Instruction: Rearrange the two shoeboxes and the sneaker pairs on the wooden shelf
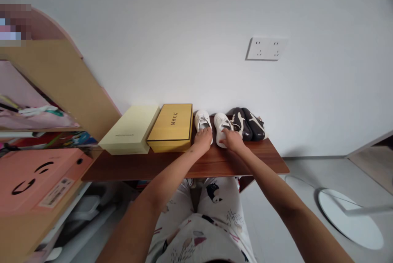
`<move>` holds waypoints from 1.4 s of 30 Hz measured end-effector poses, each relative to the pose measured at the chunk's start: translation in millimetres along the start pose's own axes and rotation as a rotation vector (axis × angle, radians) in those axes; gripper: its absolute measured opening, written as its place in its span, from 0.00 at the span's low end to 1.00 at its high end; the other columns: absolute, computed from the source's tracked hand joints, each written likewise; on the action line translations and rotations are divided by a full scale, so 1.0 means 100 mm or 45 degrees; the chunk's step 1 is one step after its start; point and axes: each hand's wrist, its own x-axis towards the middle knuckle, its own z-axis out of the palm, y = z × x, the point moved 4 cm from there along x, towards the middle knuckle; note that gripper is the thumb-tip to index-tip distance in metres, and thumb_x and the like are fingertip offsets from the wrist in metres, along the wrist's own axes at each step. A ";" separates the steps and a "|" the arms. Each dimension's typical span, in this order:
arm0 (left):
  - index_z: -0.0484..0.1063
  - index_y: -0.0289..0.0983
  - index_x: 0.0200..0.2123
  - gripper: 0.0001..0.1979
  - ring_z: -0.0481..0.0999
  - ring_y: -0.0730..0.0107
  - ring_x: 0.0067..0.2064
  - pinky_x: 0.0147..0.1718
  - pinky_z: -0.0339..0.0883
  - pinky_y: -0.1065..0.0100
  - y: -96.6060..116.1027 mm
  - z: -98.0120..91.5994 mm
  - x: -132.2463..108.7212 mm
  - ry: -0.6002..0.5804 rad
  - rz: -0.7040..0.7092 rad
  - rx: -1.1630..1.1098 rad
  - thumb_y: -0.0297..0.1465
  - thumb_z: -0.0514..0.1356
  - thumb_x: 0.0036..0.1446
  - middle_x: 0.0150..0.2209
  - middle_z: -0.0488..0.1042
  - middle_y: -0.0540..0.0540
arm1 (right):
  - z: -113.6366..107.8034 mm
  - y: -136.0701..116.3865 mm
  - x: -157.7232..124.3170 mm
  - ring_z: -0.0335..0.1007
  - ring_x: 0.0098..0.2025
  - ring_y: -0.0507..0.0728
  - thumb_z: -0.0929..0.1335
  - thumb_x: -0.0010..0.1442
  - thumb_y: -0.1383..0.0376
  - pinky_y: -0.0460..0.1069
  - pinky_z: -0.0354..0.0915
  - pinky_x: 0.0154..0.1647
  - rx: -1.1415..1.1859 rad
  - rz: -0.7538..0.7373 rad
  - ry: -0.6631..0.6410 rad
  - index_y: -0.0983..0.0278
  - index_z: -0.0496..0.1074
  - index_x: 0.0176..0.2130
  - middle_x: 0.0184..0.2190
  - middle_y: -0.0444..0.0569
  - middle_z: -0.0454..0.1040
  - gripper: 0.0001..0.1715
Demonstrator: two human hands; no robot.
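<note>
The left grip [203,138] is closed around the heel of the left white shoe [202,116], fingers curled over its opening. The right grip [233,140] is clasped on the heel of the right white shoe [220,123], thumb toward 9 o'clock. Both hands are palm down; the left forearm comes in from 7 o'clock, the right from 5. The white shoes sit at the middle of the wood-toned bench [215,165], a narrow gap between them, toes at 12 o'clock.

Close by at 2 o'clock, a pair of dark shoes [245,124] with pale trim crowds the right white shoe; the hand hides whether they touch. Just beside the left white shoe, between 9 and 10 o'clock, a yellow box [168,126] closes off that side, and at 9 o'clock beyond it lies a cream box [132,126]. The wall [184,42] blocks the way at 12 o'clock, with a white socket plate [266,49] at 1.

Farther out, a pink box [46,175] rests between 8 and 9 o'clock, below a shelf unit [70,77] at 10. A round white base [350,220] stands on the floor [276,230] at 4 o'clock. Patterned trousers [217,203] fill 6 o'clock.
</note>
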 end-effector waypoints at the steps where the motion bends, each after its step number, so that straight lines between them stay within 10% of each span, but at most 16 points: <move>1: 0.63 0.33 0.50 0.23 0.69 0.46 0.56 0.53 0.62 0.55 0.00 0.00 0.00 -0.006 0.004 0.031 0.21 0.64 0.51 0.49 0.71 0.29 | 0.01 -0.03 0.01 0.75 0.47 0.65 0.72 0.59 0.58 0.53 0.59 0.50 -0.031 -0.008 -0.003 0.65 0.66 0.52 0.41 0.59 0.79 0.25; 23: 0.66 0.31 0.51 0.20 0.66 0.43 0.57 0.53 0.60 0.51 0.06 -0.05 0.02 0.049 -0.048 0.065 0.25 0.63 0.55 0.50 0.70 0.30 | -0.02 -0.09 -0.11 0.67 0.53 0.65 0.65 0.64 0.60 0.55 0.58 0.53 0.025 -0.174 0.176 0.64 0.69 0.52 0.52 0.59 0.72 0.18; 33: 0.62 0.34 0.58 0.22 0.67 0.54 0.58 0.58 0.58 0.59 0.93 0.26 0.04 0.033 0.216 -0.397 0.30 0.58 0.61 0.55 0.68 0.35 | -0.22 1.15 -0.41 0.67 0.53 0.66 0.66 0.61 0.60 0.58 0.60 0.58 0.356 0.115 0.549 0.68 0.70 0.51 0.49 0.62 0.73 0.22; 38: 0.53 0.28 0.65 0.35 0.61 0.48 0.65 0.61 0.54 0.58 1.18 0.65 0.30 -0.070 -0.044 -0.658 0.33 0.62 0.58 0.62 0.61 0.27 | -0.18 1.89 -0.48 0.67 0.56 0.69 0.69 0.57 0.55 0.61 0.62 0.57 0.401 0.598 0.496 0.73 0.68 0.56 0.51 0.67 0.72 0.33; 42: 0.56 0.30 0.64 0.37 0.63 0.51 0.65 0.60 0.56 0.62 1.20 0.83 0.55 -0.093 -0.273 -0.803 0.33 0.66 0.55 0.62 0.64 0.29 | -0.06 2.10 -0.43 0.73 0.46 0.64 0.74 0.49 0.50 0.54 0.67 0.48 0.724 0.599 0.291 0.68 0.73 0.47 0.42 0.57 0.77 0.32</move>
